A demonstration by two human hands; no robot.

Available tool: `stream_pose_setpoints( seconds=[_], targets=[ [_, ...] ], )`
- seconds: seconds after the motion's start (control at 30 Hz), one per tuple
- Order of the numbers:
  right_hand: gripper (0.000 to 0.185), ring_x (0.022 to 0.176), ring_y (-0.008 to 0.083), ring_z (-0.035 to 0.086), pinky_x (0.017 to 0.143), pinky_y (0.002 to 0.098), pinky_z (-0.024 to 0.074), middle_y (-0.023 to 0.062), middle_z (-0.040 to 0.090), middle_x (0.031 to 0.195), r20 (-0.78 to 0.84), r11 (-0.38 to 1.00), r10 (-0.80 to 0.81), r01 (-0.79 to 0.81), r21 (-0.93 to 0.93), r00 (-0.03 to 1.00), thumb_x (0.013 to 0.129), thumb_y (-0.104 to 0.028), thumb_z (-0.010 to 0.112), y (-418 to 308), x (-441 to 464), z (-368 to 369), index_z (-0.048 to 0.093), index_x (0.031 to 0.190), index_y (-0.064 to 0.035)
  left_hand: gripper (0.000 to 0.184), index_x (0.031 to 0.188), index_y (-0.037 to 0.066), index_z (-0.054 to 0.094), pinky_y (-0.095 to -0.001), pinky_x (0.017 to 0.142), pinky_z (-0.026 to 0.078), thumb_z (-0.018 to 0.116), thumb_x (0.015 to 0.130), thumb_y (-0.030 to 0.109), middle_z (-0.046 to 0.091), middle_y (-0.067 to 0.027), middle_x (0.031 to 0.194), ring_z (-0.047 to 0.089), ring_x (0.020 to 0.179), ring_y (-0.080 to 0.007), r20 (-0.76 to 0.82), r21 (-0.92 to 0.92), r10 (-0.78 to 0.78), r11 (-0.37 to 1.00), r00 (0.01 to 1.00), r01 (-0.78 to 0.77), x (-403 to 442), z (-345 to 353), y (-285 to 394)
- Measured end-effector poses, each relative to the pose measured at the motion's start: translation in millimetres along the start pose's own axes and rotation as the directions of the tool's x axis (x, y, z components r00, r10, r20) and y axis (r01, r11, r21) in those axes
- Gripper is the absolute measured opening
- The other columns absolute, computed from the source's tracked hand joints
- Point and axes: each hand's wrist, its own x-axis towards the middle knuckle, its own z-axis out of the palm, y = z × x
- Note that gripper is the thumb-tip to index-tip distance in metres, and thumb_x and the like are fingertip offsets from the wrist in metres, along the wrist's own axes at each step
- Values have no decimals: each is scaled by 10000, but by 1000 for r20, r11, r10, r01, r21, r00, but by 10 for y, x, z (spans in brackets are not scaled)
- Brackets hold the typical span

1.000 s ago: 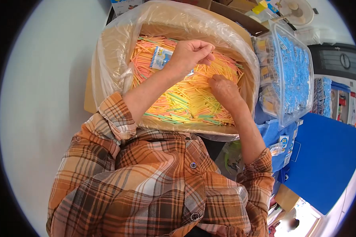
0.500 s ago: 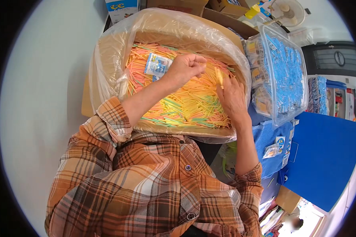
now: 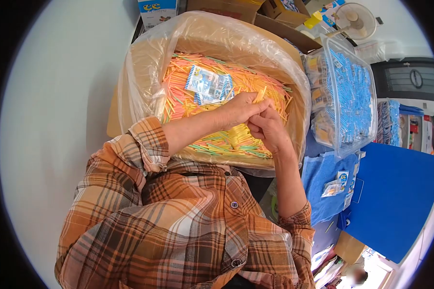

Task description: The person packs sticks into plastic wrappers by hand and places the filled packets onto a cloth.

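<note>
My left hand [image 3: 240, 110] and my right hand [image 3: 271, 129] meet over a large carton [image 3: 149, 60] lined with clear plastic. A small bundle of thin yellow sticks [image 3: 260, 95] pokes up between them. My left thumb and fingers are closed on it. The fingers of my right hand are curled against my left hand around the bundle's lower part, which is hidden. Below lie masses of loose thin sticks [image 3: 207, 144] in pink, orange, yellow and green. On them, left of my hands, rest small blue-and-white printed packets [image 3: 208, 83], partly overlapping.
To the right stands a clear plastic tub [image 3: 340, 144] holding many blue-striped packets [image 3: 352, 96]. A blue cloth [image 3: 323, 185] with a packet [image 3: 336, 185] on it lies nearer. Cardboard boxes [image 3: 284, 31] and a fan [image 3: 354, 21] are behind. A person [image 3: 357, 274] is far off at lower right.
My hands have come together from apart: the left moved right and down, the right moved left and down with the yellow sticks. More of the packets on the sticks now shows.
</note>
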Motion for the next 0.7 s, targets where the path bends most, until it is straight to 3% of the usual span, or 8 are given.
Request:
stream_pose_setpoints(
  seconds=[0.03, 0.13, 0.23, 0.43, 0.63, 0.7],
  targets=[
    [134, 489, 39, 366, 403, 185, 268, -13, 509, 690, -25, 998, 13, -12, 62, 1000, 950, -172, 526, 23, -15, 30, 538, 916, -43, 421, 1134, 17, 580, -205, 562, 451, 461, 984, 392, 617, -55, 892, 575, 702, -91, -40, -30, 31, 999, 999, -33, -11, 23, 11],
    [127, 470, 35, 367, 376, 179, 261, -6, 519, 681, -103, 999, -21, 26, 44, 994, 947, -160, 530, 33, -64, 75, 539, 896, -44, 468, 1109, -28, 581, -236, 600, 475, 413, 1000, 394, 630, -87, 918, 594, 755, -116, -51, -36, -77, 997, 996, 75, -59, -59, 102],
    [165, 446, 31, 358, 365, 189, 235, -21, 516, 648, -207, 999, -8, 15, 32, 978, 935, -159, 554, 26, -93, 150, 547, 807, -55, 523, 1085, -50, 575, -294, 699, 506, 383, 1001, 429, 634, -131, 979, 613, 831, -164, -32, -250, -121, 962, 992, 110, -28, -54, 32],
    [169, 426, 34, 371, 360, 193, 284, -13, 515, 624, -284, 971, -103, 34, -238, 953, 940, -164, 552, 61, -198, 169, 557, 820, -46, 526, 1026, -39, 569, -360, 795, 514, 378, 993, 449, 629, -179, 1032, 618, 915, -221, -68, -347, -37, 938, 997, 11, -43, -23, 23],
    [201, 434, 44, 412, 351, 206, 324, 3, 530, 606, -268, 980, 17, 37, 195, 963, 936, -171, 571, -9, -153, 159, 583, 792, -31, 495, 1045, -28, 557, -356, 823, 512, 407, 986, 441, 613, -184, 1090, 618, 942, -229, -5, -355, 21, 935, 1000, -21, -48, -2, 120],
    [200, 436, 48, 421, 354, 204, 333, 8, 541, 612, -272, 979, -10, 64, 192, 962, 934, -173, 574, -25, -175, 217, 586, 796, -29, 493, 1051, -20, 552, -349, 797, 523, 407, 984, 446, 609, -180, 1100, 624, 927, -225, 35, -351, -1, 936, 999, 13, -41, -31, 110]
  ],
)
